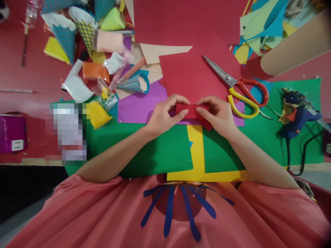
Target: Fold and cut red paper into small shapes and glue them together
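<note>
Between my two hands is a small folded piece of red paper [190, 112], held low over purple and green sheets. My left hand [169, 112] pinches its left end, thumb in front and fingers behind. At the other end my right hand [217, 112] grips it the same way, and a red corner pokes out below that thumb. Just beyond lies a larger red sheet [191, 75]. Scissors [232, 82] with one red and one yellow handle rest right of my right hand, their blades apart. Under my hands is a purple sheet [144, 106].
Paper cones [62, 34], packs of clay [95, 71] and a small cone [131, 84] crowd the left. A blue glue gun [297, 120] lies on a green sheet at right. Behind it is a cardboard tube [294, 48] near paper scraps [263, 24]. A yellow sheet [196, 162] shows nearest me.
</note>
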The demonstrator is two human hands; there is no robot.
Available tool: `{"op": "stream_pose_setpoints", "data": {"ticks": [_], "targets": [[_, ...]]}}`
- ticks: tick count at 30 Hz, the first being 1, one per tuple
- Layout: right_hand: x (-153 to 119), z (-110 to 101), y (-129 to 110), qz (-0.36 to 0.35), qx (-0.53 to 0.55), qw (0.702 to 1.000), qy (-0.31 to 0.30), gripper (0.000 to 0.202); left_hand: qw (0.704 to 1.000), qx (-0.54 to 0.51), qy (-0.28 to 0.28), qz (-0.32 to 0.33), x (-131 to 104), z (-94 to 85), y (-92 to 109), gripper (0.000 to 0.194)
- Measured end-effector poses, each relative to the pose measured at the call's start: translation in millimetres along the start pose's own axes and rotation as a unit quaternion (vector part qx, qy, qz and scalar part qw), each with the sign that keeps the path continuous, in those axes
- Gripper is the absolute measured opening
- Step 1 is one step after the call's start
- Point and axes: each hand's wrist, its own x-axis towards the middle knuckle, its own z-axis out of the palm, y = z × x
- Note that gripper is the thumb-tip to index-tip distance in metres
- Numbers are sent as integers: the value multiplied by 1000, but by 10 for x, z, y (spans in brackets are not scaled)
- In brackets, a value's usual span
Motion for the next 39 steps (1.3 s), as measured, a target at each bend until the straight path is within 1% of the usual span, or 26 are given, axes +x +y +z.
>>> {"op": "stream_pose_setpoints", "data": {"ticks": [3,10,17,20,24,28,30,32,35,39], "targets": [[-2,2,-7,6,-5,1000,4,7,1000,1,-1,-13,5,2,11,14],[1,10,-23,4,5,1000,11,6,1000,5,-11,-20,4,2,11,16],[-1,13,-21,14,1,1000,15,7,1000,7,-4,8,-2,2,-24,21],[-1,8,-24,13,18,1000,-2,9,1000,6,-8,8,-10,5,-28,23],[6,-8,-64,28,17,998,-53,11,999,8,-35,-7,-30,14,-23,29],[13,-16,-105,29,-14,997,-63,14,998,4,-55,-17,-40,18,-25,35],[13,-16,-108,28,-18,997,-65,14,999,8,-51,-14,-36,17,-26,33],[12,-14,-101,28,-20,997,-69,14,999,18,-47,-2,-27,13,-24,27],[9,-14,-86,24,-13,997,-73,13,998,31,-54,18,-12,4,-12,18],[5,-20,-74,23,-7,997,-71,12,998,26,-55,36,-1,-4,5,14]]}}
